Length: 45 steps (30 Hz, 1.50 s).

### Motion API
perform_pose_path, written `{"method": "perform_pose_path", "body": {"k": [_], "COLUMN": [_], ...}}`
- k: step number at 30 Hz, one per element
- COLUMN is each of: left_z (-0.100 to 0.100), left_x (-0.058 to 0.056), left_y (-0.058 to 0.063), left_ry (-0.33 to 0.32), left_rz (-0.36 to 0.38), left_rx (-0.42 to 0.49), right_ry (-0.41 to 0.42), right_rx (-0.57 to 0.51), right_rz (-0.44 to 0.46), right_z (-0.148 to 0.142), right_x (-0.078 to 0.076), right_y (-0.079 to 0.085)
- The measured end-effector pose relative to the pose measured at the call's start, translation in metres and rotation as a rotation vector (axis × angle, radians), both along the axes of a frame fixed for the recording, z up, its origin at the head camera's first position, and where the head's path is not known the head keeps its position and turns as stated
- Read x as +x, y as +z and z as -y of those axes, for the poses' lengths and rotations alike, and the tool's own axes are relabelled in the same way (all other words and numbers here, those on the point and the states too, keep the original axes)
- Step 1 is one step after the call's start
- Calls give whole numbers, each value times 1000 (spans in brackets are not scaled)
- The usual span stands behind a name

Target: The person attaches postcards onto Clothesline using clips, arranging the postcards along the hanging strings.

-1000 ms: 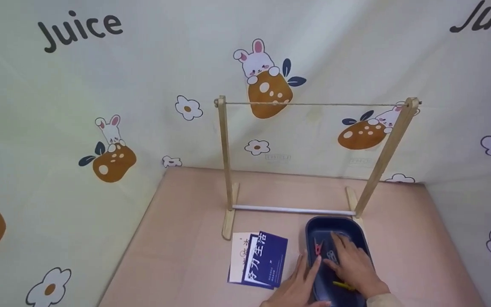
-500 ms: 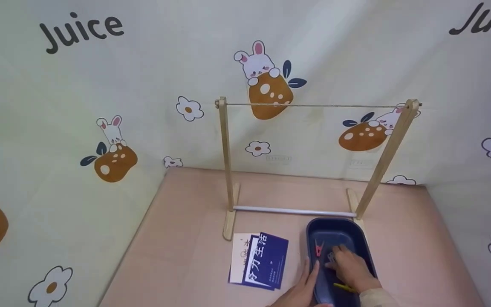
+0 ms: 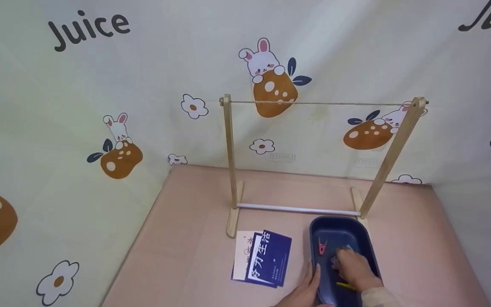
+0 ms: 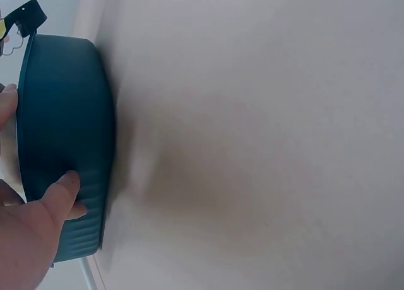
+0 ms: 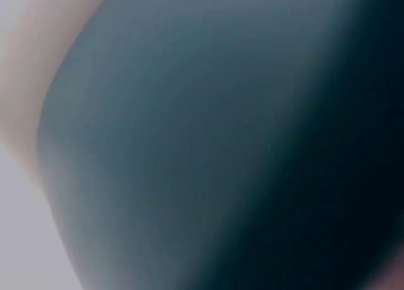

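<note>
My left hand (image 3: 303,290) holds the left side of a dark blue plastic tray (image 3: 315,230), fingers along the outer wall and thumb over the near part. In the left wrist view a finger of this hand presses the tray's outer wall (image 4: 69,107). Inside the tray, my right hand (image 3: 356,270) has its fingers curled and pinches a bluish clothespin (image 3: 348,247), mostly hidden by the fingers. A grey clothespin (image 3: 335,261) shows at the thumb side. A red clothespin (image 3: 322,248) lies by the left wall, a yellow one (image 3: 345,285) under the right wrist. The right wrist view is blurred.
Overlapping cards (image 3: 281,256), blue and cream with printed characters, lie left of the tray. Behind stands a wooden frame (image 3: 232,162) with a string (image 3: 326,103) across its top and a white rod (image 3: 296,209) low down. Patterned cloth walls surround the pink tabletop (image 3: 186,238).
My right hand's spread fingers have drawn together and curled onto the clothespins in the tray. A bluish clothespin now shows beyond the fingers. My left hand stays at the tray's left side.
</note>
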<state>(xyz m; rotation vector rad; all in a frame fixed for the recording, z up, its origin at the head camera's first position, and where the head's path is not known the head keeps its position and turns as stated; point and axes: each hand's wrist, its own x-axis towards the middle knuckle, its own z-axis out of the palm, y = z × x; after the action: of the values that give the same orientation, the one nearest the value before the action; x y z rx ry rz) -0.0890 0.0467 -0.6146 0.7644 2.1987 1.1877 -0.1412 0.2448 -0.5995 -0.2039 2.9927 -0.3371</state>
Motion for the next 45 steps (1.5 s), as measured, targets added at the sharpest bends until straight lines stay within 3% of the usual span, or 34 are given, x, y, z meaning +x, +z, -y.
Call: {"method": "perform_pose_path", "body": {"k": [9, 16, 21, 24, 28, 33, 36, 39, 43, 45], "left_z": [1, 6, 11, 15, 19, 20, 20, 21, 26, 30], "left_x": [-2, -2, -4, -7, -12, -15, -14, -15, -21, -25], "left_y": [3, 4, 2, 1, 1, 2, 1, -4, -11, -14], "left_ry": [-26, -5, 36, 64, 137, 225, 319, 499, 762, 845], "left_rz": [54, -79, 19, 53, -14, -221, -380, -505, -551, -531], "left_rx": [40, -39, -13, -50, -200, -318, -354, -426, -529, -573], "right_ry": [-22, -59, -104, -118, -120, -149, -186, -211, -238, -246], "right_rx": [-24, -90, -148, -170, -188, -172, -185, -206, -244, -265], "right_rz": [60, 35, 38, 23, 0, -47, -38, -25, -66, -112], "right_z": [0, 1, 3, 6, 9, 5, 4, 6, 14, 19], "right_x": [-4, -7, -8, -8, -7, -2, 0, 0, 0, 1], "right_y": [4, 11, 12, 12, 15, 21, 26, 32, 42, 48]}}
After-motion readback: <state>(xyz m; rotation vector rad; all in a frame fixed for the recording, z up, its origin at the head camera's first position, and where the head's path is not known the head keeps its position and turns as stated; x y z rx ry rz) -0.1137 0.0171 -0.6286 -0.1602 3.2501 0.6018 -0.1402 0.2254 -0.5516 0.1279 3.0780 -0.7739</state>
